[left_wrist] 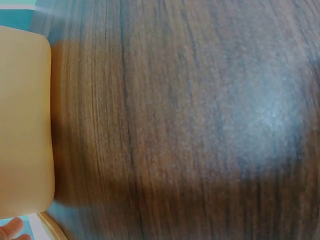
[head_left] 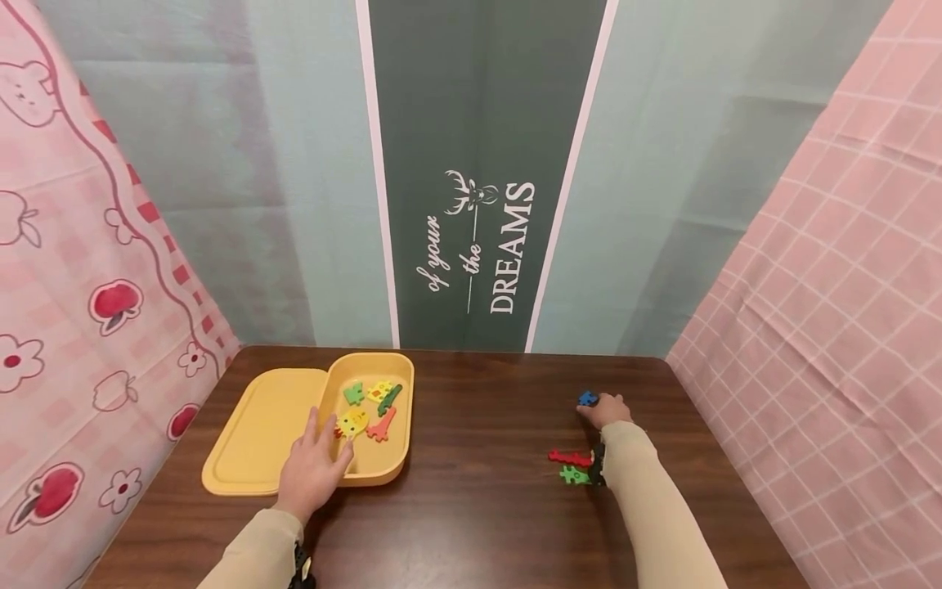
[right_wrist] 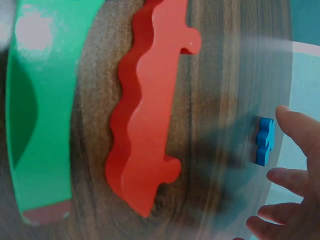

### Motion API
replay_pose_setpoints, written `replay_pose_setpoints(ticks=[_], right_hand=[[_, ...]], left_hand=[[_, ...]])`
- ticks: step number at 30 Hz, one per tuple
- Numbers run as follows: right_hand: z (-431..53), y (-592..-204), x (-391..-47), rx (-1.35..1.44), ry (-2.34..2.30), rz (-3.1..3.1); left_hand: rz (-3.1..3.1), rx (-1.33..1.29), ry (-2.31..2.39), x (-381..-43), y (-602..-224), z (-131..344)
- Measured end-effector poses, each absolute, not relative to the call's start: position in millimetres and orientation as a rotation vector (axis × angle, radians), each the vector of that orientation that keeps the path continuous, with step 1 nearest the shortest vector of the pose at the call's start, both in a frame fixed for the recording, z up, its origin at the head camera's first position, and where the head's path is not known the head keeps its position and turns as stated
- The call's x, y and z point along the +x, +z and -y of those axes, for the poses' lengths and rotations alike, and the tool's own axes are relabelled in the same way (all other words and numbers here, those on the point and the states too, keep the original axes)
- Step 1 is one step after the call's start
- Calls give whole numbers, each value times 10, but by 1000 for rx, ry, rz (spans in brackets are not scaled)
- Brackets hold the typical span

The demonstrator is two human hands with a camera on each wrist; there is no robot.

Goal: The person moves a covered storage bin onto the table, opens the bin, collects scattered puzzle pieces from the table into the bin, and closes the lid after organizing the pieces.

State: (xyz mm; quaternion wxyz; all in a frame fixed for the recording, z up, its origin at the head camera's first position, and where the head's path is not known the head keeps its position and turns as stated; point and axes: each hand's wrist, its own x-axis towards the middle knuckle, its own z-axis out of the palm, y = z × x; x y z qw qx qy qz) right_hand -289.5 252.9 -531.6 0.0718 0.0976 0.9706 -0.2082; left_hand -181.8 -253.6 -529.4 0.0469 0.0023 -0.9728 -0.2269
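My left hand [head_left: 312,474] lies over the left side of a yellow plastic box [head_left: 405,450], fingers extended; whether it touches the wall I cannot tell. Nearest to it in the box is a yellow puzzle piece with a face [head_left: 352,423]. In the left wrist view the box's outer wall [left_wrist: 25,120] shows at the left, with fingertips [left_wrist: 12,229] below it. At the right my right hand [head_left: 607,411] reaches beside a small blue puzzle piece [right_wrist: 265,141], its fingers spread. A red puzzle piece [right_wrist: 155,90] and a green one [right_wrist: 45,110] lie under the wrist.
Also in the box are a green piece [head_left: 354,393], a yellow spotted piece [head_left: 379,390], a dark green piece [head_left: 390,399] and a coral piece [head_left: 382,425]. The yellow lid [head_left: 257,425] lies left of the box. Cloth hangs around the wooden table [head_left: 478,458].
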Motion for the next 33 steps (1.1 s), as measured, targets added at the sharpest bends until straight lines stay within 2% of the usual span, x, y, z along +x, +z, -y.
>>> replay_pose_setpoints(ticks=[20,33], right_hand=[[-2464,-5318,-2885,349,-631,-2900],[-2490,-5333,-3003,220,-572,-2874]], left_hand=[[2974,10,-677,-1806,-5265,2504],[2993,25,-685,-1832,-5265,2491]])
